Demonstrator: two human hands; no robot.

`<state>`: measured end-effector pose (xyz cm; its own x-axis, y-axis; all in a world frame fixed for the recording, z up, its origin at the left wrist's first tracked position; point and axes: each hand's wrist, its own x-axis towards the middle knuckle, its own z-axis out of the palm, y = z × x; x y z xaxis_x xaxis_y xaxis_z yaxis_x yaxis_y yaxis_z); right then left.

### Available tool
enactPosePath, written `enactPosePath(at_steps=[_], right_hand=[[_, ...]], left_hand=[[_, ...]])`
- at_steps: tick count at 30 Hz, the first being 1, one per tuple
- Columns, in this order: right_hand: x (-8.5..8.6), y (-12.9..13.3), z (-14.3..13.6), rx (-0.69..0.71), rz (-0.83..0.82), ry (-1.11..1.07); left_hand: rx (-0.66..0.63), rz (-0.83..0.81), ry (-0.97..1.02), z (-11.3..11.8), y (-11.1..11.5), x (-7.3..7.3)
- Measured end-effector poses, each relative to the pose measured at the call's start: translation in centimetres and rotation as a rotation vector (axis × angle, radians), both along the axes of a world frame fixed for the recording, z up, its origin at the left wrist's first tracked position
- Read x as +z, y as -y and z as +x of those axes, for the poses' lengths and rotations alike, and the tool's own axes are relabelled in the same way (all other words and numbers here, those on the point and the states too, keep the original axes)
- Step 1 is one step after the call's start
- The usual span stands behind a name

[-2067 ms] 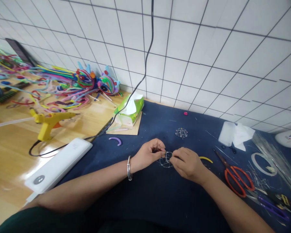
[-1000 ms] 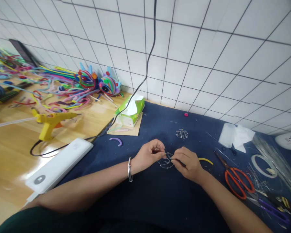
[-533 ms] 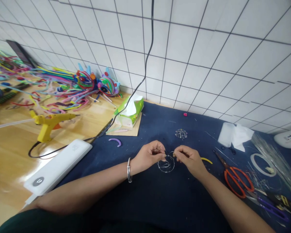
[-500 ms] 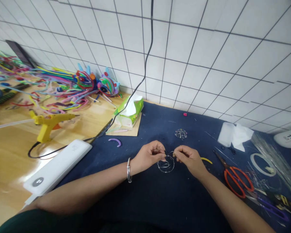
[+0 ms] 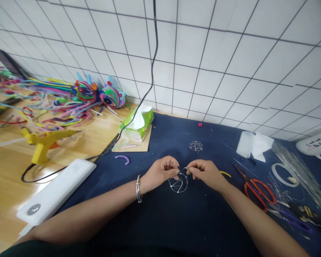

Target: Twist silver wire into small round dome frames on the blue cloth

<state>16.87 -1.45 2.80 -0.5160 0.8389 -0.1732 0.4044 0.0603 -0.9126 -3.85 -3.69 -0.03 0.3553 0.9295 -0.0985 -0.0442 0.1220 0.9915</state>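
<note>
Shifted off the side of the wire frame [image 5: 178, 192] since the first frame, the right hand [image 5: 207, 175] is now at its upper edge, leaving more of the ring in view. Its thumb and index finger pinch a thin wire [image 5: 184, 169] there, while the grip of the left hand [image 5: 159, 175] is closed on the frame's upper edge; the fingertips of the two hands are close together. The ring hangs just below them, over a dark blue cloth [image 5: 163, 225]. A silver bracelet [image 5: 138, 189] circles the left wrist.

Beyond the hands lies a small domed wire piece [image 5: 196, 146], with a pink piece [image 5: 200, 125] farther back. A purple curved strip [image 5: 123, 157] lies to the left, and a yellow one [image 5: 225, 174] beside the right wrist. Farther right are orange-handled scissors [image 5: 248, 179], a white ring [image 5: 276, 175] and a bundle of wires [image 5: 302, 171].

Left of the hands, a green tissue pack [image 5: 139, 125] rests on cardboard [image 5: 143, 144]. A white power bank [image 5: 59, 189], yellow glue gun [image 5: 44, 144] and colorful fuzzy stems [image 5: 61, 103] occupy the wooden tabletop [image 5: 101, 125].
</note>
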Motion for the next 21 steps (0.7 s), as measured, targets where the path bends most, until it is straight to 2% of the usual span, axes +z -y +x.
enactPosePath(at_steps=[6,11,21], right_hand=[[-0.08,0.02,-0.02,-0.017,0.009,0.055],[-0.4,0.19,0.03,-0.037,0.117,0.127],[-0.16,0.33,-0.06,0.018,0.138,0.132]], left_hand=[[-0.036,0.001,-0.019,0.04,0.1,-0.11],[-0.044,-0.001,-0.03,0.11,0.15,-0.03],[-0.041,-0.009,-0.017,0.28,0.2,0.17]])
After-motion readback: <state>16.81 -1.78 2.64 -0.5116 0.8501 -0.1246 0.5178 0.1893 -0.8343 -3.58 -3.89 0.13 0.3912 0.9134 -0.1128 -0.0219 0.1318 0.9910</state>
